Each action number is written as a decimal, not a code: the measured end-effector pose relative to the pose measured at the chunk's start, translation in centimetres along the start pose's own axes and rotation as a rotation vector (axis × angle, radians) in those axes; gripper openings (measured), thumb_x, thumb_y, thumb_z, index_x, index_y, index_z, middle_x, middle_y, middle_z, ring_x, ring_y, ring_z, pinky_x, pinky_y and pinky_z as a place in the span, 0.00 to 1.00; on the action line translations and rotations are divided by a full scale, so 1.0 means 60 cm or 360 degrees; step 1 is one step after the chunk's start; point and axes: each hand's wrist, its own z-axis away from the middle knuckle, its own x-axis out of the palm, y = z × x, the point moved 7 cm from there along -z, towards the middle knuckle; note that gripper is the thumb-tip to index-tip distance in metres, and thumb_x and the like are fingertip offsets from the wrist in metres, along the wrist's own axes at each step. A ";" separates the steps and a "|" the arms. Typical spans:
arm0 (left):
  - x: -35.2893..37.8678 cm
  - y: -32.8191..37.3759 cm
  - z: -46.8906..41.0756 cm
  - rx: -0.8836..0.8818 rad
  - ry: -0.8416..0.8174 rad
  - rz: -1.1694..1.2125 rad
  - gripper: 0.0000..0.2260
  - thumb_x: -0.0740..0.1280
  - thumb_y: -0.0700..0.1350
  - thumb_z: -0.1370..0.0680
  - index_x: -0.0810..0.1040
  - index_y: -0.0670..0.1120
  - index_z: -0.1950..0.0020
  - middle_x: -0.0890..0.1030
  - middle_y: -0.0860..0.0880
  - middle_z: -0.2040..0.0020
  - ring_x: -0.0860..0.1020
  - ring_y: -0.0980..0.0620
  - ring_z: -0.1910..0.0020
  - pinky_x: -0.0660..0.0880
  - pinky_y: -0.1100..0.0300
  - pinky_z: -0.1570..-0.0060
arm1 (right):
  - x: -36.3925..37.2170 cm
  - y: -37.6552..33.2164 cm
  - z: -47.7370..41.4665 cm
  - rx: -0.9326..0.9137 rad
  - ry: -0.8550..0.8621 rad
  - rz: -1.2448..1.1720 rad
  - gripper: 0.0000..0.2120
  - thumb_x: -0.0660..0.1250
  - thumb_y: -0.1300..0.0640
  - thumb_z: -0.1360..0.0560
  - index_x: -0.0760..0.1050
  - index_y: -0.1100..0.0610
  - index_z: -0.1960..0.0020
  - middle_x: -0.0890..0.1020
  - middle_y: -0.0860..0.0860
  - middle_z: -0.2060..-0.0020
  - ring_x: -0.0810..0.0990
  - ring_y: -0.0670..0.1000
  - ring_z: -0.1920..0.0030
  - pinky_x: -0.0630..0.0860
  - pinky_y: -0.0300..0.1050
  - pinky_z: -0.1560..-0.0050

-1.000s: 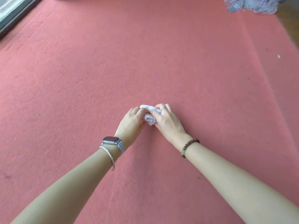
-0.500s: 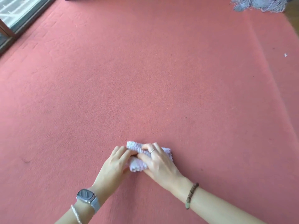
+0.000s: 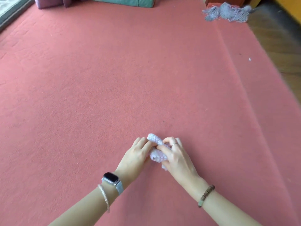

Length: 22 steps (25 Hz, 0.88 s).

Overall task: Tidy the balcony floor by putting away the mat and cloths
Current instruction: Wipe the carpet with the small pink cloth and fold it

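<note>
Left hand [image 3: 135, 154] & right hand [image 3: 177, 158] gripping pale knitted cloth [image 3: 157, 154], near-centre of red mat [image 3: 97, 79].
Fingers of both were curled round the bunched cloth; it looked soft, light, limp, so prob. best pinched at folded edges, not mid-bunch. A 2nd, fringed grey cloth [image 3: 226, 11] lay well apart at mat's far right corner.

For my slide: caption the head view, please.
Left hand and right hand hold a small pale cloth on the red mat.
</note>
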 end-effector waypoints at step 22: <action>-0.045 -0.086 0.025 -0.0300 0.0268 -0.0090 0.16 0.66 0.53 0.29 0.75 0.45 0.47 0.73 0.50 0.55 0.69 0.51 0.57 0.69 0.60 0.56 | 0.055 -0.071 -0.084 -0.0263 -0.0089 0.0081 0.13 0.61 0.48 0.26 0.74 0.49 0.44 0.73 0.48 0.45 0.72 0.52 0.48 0.79 0.51 0.59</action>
